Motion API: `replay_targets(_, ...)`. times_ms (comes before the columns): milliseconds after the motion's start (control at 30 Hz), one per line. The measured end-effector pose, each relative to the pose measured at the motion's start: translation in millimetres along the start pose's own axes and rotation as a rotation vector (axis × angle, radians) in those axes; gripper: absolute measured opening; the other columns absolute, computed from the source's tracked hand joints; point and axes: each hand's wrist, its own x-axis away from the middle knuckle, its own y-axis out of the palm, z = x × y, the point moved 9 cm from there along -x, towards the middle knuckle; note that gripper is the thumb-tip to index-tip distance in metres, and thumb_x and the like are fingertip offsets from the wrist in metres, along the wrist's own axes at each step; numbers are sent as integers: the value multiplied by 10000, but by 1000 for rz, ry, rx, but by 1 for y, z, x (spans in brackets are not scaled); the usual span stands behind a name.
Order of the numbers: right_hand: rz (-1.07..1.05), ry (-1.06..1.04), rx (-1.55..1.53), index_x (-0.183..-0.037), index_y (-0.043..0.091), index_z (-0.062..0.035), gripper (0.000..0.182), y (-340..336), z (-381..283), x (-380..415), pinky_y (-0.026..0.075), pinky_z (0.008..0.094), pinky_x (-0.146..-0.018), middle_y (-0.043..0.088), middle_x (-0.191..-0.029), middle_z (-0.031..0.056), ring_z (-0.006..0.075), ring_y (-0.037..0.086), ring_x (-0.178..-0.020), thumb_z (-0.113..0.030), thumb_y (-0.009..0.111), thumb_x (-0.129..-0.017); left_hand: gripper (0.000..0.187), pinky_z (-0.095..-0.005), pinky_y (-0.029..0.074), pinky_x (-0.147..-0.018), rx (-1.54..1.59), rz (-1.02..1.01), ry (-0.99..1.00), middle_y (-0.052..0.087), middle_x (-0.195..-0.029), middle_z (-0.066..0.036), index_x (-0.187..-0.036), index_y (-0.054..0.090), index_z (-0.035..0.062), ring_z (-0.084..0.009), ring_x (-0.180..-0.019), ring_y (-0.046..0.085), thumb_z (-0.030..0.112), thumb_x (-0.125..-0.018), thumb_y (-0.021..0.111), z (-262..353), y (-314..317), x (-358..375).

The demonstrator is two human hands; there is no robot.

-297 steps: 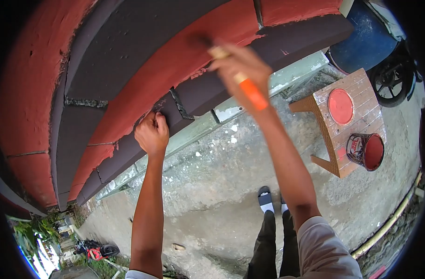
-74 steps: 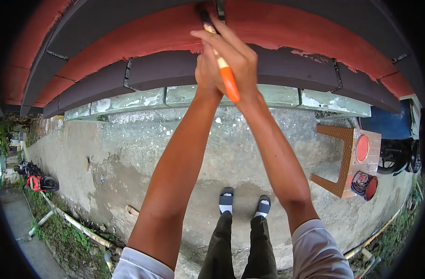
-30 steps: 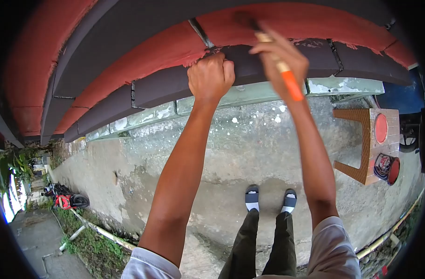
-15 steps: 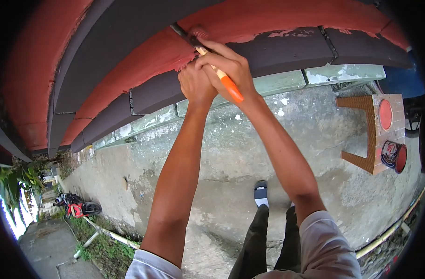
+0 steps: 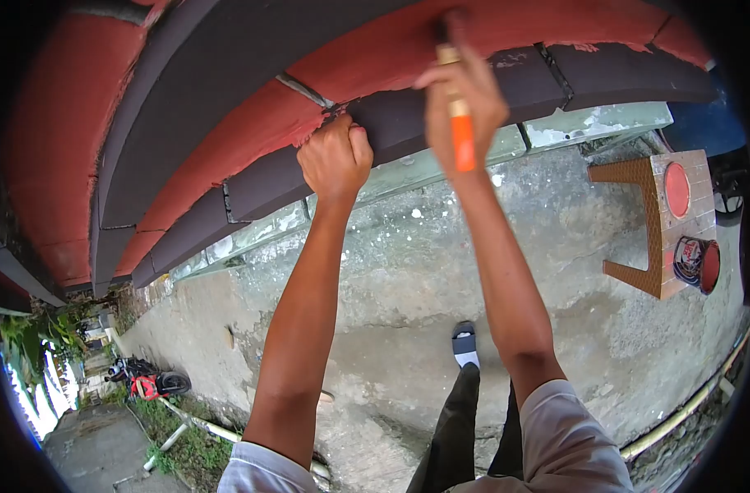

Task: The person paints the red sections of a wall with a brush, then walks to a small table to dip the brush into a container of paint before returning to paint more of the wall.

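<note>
My right hand is wrapped round a paintbrush with a pale wooden handle and an orange end. Its dark bristle end, smeared by motion, lies over the red-painted band. My left hand is closed in a fist at the dark grey ledge, just below a grey joint that crosses the red band. Whatever its fingers hold, if anything, is hidden. Rough red paint edges run along the ledge near this fist.
A brown stool on the right bears a red round lid and a paint can. Below the ledge runs a pale green step. Paint spots mark the concrete floor. A red motorcycle stands far left.
My right hand has moved right and up along the red band with the paintbrush, away from my left hand. The left fist stays near the joint, slightly lower. The view has shifted a little.
</note>
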Motion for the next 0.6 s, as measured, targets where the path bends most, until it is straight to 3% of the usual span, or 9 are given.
replay_targets(67, -180, 45, -190, -850, 773, -77, 118, 28, -20, 17, 572, 393, -952, 711, -1254, 277, 380, 747, -1106, -25, 667, -855, 236, -546, 539, -617, -47, 42, 51, 684, -693, -212, -793, 736, 60, -447, -636, 671, 237, -852, 592, 3, -1, 2)
replay_targets(133, -410, 175, -434, -871, 755, -60, 99, 46, -24, 27, 575, 372, -934, 703, -1269, 278, 371, 747, -1117, -25, 667, -842, 255, -564, 542, -641, -99, -23, 47, 689, -707, -217, -828, 740, 53, -461, -676, 682, 254, -874, 591, -4, 10, 5)
replay_targets(233, -626, 129, -533, -875, 757, -73, 102, 63, -33, 38, 575, 362, -942, 701, -1292, 276, 354, 747, -1132, -46, 662, -848, 267, -568, 540, -667, -110, -126, 39, 696, -741, -232, -842, 740, 44, -461, -725, 693, 257, -881, 584, -5, 14, 6)
replay_targets(367, -396, 23, -299, -886, 753, -111, 109, 8, 19, -2, 597, 394, -933, 721, -1297, 225, 336, 753, -1113, -69, 656, -910, 272, -568, 535, -683, -104, -14, 74, 704, -767, -231, -863, 750, 34, -454, -741, 695, 243, -879, 577, -1, 8, 3)
replay_targets(433, -270, 113, -178, -892, 772, -114, 149, -34, 40, -23, 575, 415, -988, 738, -1247, 219, 349, 740, -1149, -39, 648, -927, 285, -563, 535, -671, -107, 2, 103, 713, -766, -216, -894, 765, 25, -444, -715, 694, 227, -872, 566, 4, 7, 1)
replay_targets(533, 110, -57, 95, -872, 785, -79, 163, -91, 64, -50, 568, 427, -983, 731, -1234, 244, 372, 718, -1170, -21, 638, -910, 276, -558, 532, -662, -86, -12, 72, 712, -769, -220, -861, 752, 30, -447, -709, 689, 221, -869, 554, 2, 7, 3)
replay_targets(567, 232, -8, 101, -855, 782, -94, 147, -108, 78, -54, 572, 425, -965, 715, -1238, 262, 382, 723, -1143, -28, 655, -888, 274, -559, 531, -662, -84, -1, 73, 709, -767, -222, -852, 749, 32, -449, -706, 686, 222, -870, 552, 2, 7, 0)
replay_targets(600, 288, 31, 77, -864, 760, -58, 153, -112, 78, -61, 554, 405, -971, 718, -1218, 261, 366, 715, -1148, -66, 635, -952, 272, -559, 530, -661, -82, 0, 76, 706, -765, -224, -843, 745, 34, -452, -702, 684, 222, -871, 550, 3, 7, 0)
